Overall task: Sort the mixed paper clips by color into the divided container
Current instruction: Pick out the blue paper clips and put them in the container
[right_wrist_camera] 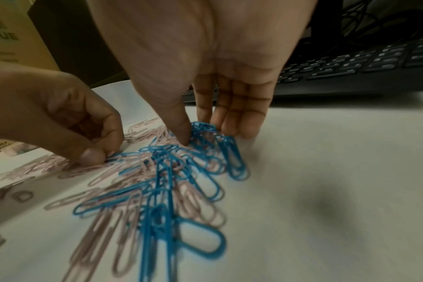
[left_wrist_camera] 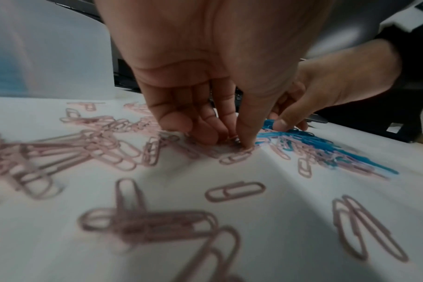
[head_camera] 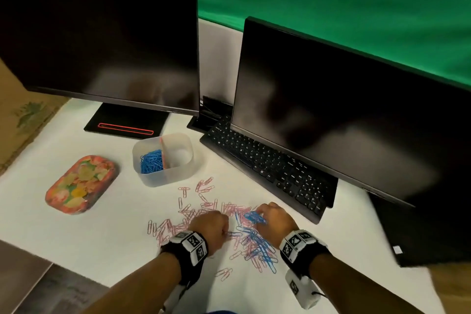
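Right hand (right_wrist_camera: 205,76) pinching blue clips (right_wrist_camera: 203,129), left hand (left_wrist_camera: 205,76) pinching pink clip (left_wrist_camera: 234,159)

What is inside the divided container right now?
The divided container holds blue paper clips in its left compartment. The right compartment looks empty, with no pink clips showing, though its near wall hides part of the floor.
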Available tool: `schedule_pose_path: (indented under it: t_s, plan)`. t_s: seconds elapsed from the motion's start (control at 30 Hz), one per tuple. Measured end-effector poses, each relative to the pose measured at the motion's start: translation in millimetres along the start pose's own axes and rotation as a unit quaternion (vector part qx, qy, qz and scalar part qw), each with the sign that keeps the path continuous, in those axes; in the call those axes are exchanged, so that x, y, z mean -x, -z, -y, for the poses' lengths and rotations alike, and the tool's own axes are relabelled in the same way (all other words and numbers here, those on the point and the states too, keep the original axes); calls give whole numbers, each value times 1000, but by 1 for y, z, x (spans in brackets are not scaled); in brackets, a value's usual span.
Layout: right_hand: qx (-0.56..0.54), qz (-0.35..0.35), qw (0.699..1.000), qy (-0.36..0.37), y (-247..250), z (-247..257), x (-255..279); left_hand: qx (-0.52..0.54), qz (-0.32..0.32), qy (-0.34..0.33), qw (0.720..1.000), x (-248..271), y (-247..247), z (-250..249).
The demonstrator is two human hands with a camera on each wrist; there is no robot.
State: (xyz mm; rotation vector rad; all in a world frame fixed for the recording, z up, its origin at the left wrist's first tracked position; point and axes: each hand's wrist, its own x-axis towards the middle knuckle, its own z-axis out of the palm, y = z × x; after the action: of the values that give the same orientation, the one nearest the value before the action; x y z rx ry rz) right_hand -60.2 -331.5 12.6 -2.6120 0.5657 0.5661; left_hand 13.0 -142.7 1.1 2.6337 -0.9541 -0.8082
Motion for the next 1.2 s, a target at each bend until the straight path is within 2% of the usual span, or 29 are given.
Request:
schedule_pose_path:
  t_s: [0.17, 0.3, 0.4, 0.57, 0.7, 0.8, 0.93, 1.0, 1.07, 1.2]
  plan:
    - [-64, -18, 998, -11, -6, -2, 0, 0, -35, 13, 999, 1, 8, 8]
    - [-150, -29, 988, -10, -3, -5, 4, 97, -63, 7, 993, -1, 12, 3]
    - [-230, -28, 973, 3, -1, 0, 7, 247, -82, 25, 965, -5, 17, -14]
    - [-307, -40, 951, 16, -3, 10, 8, 436, -72, 84, 893, -17, 24, -32]
    - [-359, -30, 933, 11, -4, 7, 8, 474, -62, 93, 874, -21, 27, -28]
    - [-427, -5, 904, -11, -3, 3, 6, 500, -57, 106, 858, -21, 29, -23]
    - [-461, 2, 887, -41, -1, 1, 3, 511, -47, 110, 851, -21, 32, -16]
    - [-465, 0, 884, -50, 1, 2, 2, 529, -40, 118, 839, -20, 33, -13]
    - [-461, -6, 885, -63, 0, 3, 0, 563, -34, 127, 816, -20, 34, -13]
    - [-385, -39, 920, -58, -4, 3, -2, 601, -44, 133, 787, -19, 34, -11]
